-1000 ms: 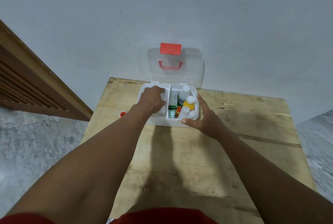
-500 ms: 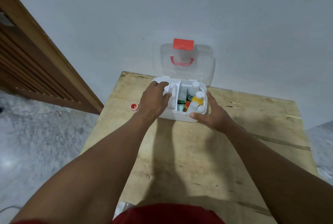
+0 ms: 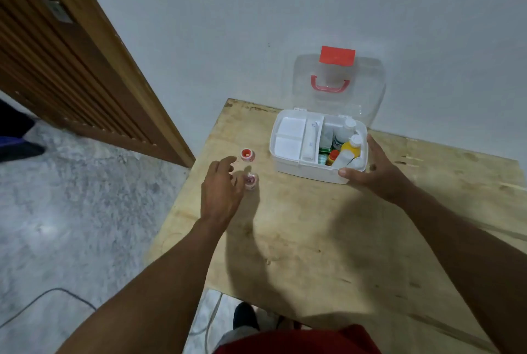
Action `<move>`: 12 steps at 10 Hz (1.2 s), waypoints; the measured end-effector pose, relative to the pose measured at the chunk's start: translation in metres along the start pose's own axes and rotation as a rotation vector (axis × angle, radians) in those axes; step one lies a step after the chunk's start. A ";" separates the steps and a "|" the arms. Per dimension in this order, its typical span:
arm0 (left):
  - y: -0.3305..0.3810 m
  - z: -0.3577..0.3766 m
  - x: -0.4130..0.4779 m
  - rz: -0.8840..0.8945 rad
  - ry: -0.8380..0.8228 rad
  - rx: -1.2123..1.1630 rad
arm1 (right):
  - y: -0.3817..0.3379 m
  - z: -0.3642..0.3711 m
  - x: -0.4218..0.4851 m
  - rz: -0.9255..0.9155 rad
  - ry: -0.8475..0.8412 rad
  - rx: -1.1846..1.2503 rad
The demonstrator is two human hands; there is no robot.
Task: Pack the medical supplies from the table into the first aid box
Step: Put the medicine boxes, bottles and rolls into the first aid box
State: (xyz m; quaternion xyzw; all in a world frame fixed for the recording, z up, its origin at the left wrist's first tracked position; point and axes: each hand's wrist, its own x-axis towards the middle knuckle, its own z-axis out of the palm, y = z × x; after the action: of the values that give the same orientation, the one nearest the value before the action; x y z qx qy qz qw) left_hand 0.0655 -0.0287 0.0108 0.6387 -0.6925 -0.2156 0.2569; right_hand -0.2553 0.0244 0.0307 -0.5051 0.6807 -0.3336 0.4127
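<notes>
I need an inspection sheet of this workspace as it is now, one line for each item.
Surface: wooden table, scuffed and stained.
Job's things: first aid box open, lid up against the wall; bottles in its right compartment, yellow bottle among them; two small red-capped jars on the table left of the box.
Clutter: nothing seen.
Hands: left hand open, reaching beside the nearer jar; right hand open against the box's right side.
Cables: one cable on the floor.
Surroundings: pale wall, wooden slatted door, grey floor.

Dim, soft arm shadows, wide-angle edge bending
</notes>
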 end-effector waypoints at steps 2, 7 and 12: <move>-0.017 0.022 -0.013 -0.005 -0.005 -0.059 | 0.000 0.003 0.002 0.020 0.024 -0.055; 0.006 0.075 0.038 -0.081 -0.082 -0.085 | 0.015 -0.004 0.007 0.131 0.060 -0.221; 0.002 0.075 0.061 0.003 -0.067 -0.076 | 0.012 -0.006 0.011 0.130 0.025 -0.184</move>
State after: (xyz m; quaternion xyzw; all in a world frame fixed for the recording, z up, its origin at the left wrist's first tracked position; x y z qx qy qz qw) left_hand 0.0137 -0.0916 -0.0408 0.6197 -0.6931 -0.2628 0.2579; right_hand -0.2673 0.0170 0.0207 -0.4914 0.7449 -0.2482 0.3769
